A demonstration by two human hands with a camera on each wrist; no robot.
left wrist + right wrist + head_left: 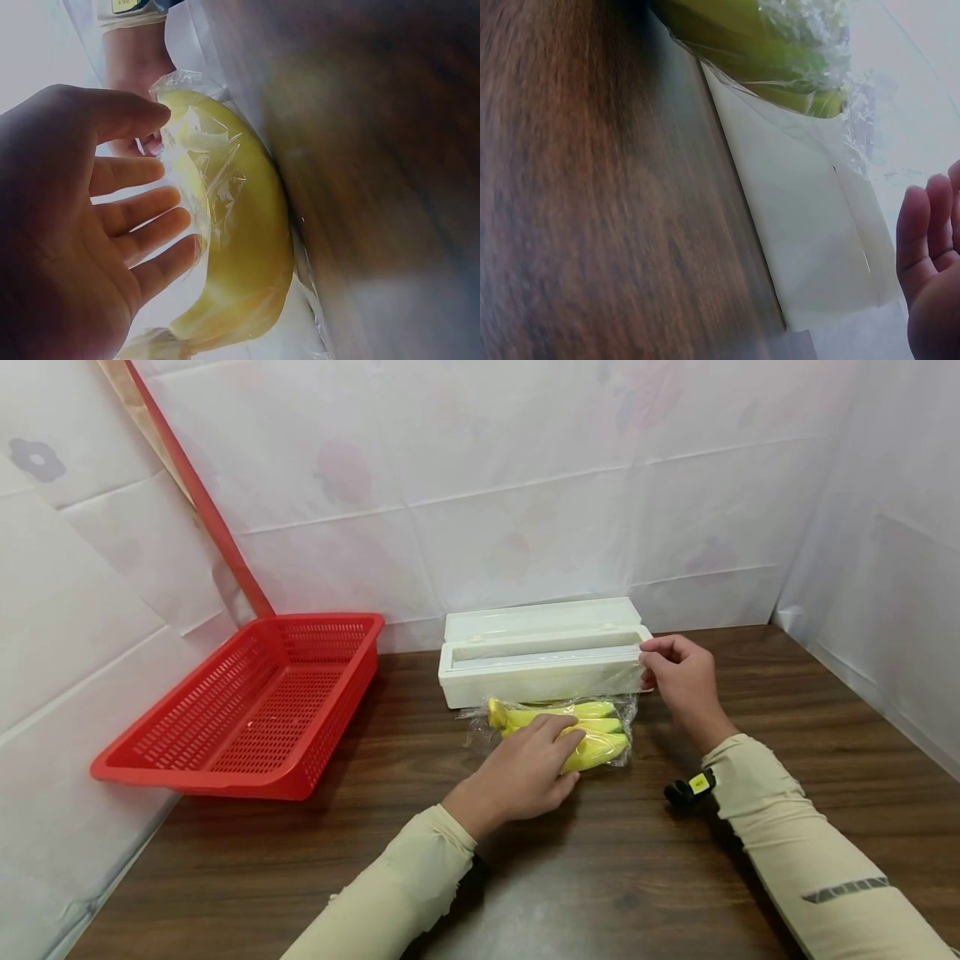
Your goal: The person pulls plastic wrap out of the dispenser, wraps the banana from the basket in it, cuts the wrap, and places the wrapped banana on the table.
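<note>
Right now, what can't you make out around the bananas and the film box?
- Head view: left hand covers part of the bananas.
- Head view: right hand hides the wrap dispenser end; the grip there is unclear.
- Right wrist view: fingers cut off by the edge.
- Left wrist view: table blurred.

Dark wood-grain table against pale, faintly flower-printed sheeted walls, evenly lit.

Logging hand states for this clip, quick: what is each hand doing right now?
Left hand: open, straight fingers resting on the wrapped bananas.
Right hand: fingers curled at the right end of the white wrap dispenser, apparently pinching the film.
</note>
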